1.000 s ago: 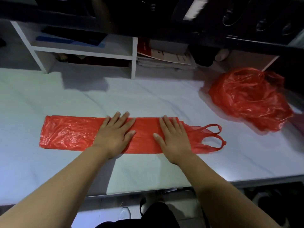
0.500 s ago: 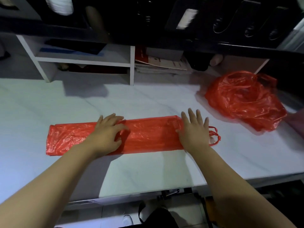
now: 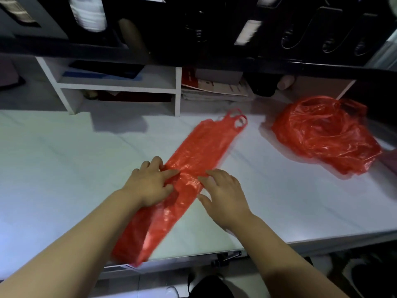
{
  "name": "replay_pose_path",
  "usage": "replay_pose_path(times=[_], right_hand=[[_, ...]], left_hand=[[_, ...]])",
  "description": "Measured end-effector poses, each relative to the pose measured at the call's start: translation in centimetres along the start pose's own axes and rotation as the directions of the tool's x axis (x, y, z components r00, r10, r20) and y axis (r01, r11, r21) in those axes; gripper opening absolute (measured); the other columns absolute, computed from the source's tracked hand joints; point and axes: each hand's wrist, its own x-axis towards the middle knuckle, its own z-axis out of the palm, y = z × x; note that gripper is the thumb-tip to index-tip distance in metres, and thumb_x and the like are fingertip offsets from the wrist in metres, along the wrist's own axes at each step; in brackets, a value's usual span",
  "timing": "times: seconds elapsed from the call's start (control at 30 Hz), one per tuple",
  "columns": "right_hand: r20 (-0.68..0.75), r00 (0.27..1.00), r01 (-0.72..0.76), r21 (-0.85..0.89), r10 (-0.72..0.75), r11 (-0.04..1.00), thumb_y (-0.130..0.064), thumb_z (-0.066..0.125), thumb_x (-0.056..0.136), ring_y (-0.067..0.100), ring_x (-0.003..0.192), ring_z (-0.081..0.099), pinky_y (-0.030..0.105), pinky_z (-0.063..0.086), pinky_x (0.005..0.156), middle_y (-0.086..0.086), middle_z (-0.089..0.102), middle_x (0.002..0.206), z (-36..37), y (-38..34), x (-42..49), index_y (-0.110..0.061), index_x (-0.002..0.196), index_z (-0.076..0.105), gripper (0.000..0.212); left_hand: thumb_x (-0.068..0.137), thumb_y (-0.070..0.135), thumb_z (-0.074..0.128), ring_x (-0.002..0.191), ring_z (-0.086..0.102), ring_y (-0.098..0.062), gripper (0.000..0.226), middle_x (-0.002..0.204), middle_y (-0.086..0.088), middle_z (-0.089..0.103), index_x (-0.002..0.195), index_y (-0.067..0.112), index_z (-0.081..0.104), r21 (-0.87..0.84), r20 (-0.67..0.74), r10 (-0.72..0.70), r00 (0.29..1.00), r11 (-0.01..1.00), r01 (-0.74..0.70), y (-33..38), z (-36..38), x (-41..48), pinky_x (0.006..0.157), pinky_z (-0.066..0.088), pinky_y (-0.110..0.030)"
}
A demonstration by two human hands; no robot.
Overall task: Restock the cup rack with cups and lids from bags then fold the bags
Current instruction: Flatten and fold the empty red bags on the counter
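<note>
Folded bag [image 3: 193, 160] reaches table edge [image 3: 322, 239]; left fingers [image 3: 169, 173] grip it, right fingers [image 3: 212, 174] spread.

Premises: shop or café service counter. Pale marble-look worktop [image 3: 53, 168] beneath my left hand [image 3: 148, 186]; beyond it, white shelf unit [image 3: 120, 86], black cup rack [image 3: 111, 24] overhead holding stacked white cups [image 3: 89, 16]; piled papers [image 3: 214, 89] beyond my right hand [image 3: 225, 196].
</note>
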Motion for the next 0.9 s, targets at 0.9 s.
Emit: replay_pose_path(times=[0.9], right_hand=[[0.344, 0.925, 0.151, 0.058, -0.162, 0.987, -0.050, 0.032, 0.089, 0.034, 0.125, 0.051, 0.054, 0.045, 0.099, 0.003, 0.054, 0.139, -4.6, 12.2, -7.4, -0.024, 0.132, 0.058, 0.056]], left_hand=[[0.083, 0.027, 0.043, 0.113, 0.057, -0.025, 0.044, 0.130, -0.009, 0.057, 0.120, 0.013, 0.062, -0.101, -0.255, 0.402, 0.880, 0.894, -0.437, 10.3, 6.4, -4.1, 0.095, 0.048, -0.042]])
